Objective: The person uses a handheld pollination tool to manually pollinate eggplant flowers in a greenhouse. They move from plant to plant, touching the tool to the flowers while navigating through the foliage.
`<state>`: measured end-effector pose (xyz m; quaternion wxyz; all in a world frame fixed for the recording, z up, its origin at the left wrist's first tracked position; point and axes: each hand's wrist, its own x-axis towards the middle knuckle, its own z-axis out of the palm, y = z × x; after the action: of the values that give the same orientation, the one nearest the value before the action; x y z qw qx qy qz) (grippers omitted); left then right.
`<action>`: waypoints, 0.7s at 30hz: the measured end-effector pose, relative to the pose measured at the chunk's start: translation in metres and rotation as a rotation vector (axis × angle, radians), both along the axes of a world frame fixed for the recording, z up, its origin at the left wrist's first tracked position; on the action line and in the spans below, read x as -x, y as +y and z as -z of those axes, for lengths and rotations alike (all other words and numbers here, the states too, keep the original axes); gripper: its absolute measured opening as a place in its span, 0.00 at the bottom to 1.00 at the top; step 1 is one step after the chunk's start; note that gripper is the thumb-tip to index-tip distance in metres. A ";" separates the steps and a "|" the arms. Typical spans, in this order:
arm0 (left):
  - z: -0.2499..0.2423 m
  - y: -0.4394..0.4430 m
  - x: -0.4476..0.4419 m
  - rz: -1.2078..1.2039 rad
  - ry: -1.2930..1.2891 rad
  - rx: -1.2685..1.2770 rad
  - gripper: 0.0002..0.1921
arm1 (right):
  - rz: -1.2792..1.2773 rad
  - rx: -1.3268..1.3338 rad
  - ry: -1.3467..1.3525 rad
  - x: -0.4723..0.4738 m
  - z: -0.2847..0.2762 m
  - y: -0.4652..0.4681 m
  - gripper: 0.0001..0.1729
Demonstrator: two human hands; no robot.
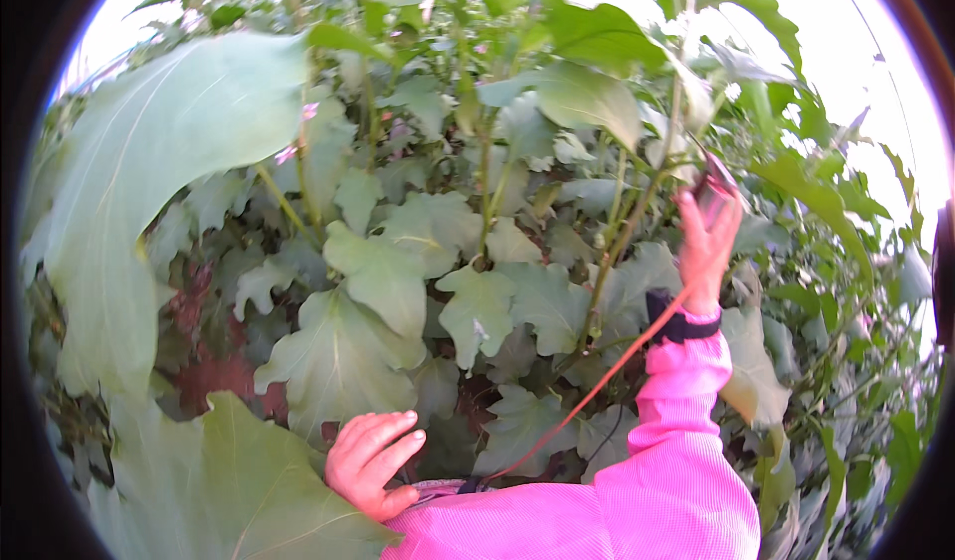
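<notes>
My right hand (709,235) is raised at the right, beside an upright plant stem (615,239). Its fingers are closed round a small dark, pinkish object (715,189) with a pointed tip, too blurred to name. An orange-red cord (589,399) runs from near that hand down to my waist. A dark band (690,327) circles the wrist over a pink sleeve. My left hand (369,463) rests low in front of me, fingers spread and holding nothing, near a large lobed leaf (261,478).
Dense leafy plants, apparently eggplant, surround both hands, with small pink-purple flowers (286,155) among them. One big leaf (179,120) hangs close at the upper left. Reddish ground (224,373) shows between leaves. Thin lines (880,56) hang at the upper right.
</notes>
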<state>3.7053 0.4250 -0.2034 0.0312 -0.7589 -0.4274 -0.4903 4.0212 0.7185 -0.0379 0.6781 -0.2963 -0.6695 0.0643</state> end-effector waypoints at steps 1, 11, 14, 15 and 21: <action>0.001 -0.003 0.002 -0.042 -0.057 -0.060 0.29 | 0.079 0.058 -0.004 -0.001 0.002 -0.005 0.30; 0.022 -0.032 0.054 -0.196 -0.273 -0.391 0.42 | -0.603 -0.015 0.231 0.087 0.116 -0.104 0.44; 0.023 -0.044 0.086 -0.284 -0.174 -0.358 0.45 | -0.663 0.237 0.173 0.118 0.138 -0.113 0.52; 0.022 -0.050 0.088 -0.382 -0.151 -0.350 0.46 | -0.682 0.310 0.168 0.123 0.143 -0.118 0.51; 0.026 -0.041 0.114 -0.140 -0.435 -0.449 0.44 | -0.901 0.477 0.128 0.174 0.165 -0.135 0.45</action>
<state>3.5915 0.3841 -0.2293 0.1396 -0.5792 -0.3565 -0.7197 3.8468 0.5832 -0.2033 0.5362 -0.1201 -0.6546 0.5192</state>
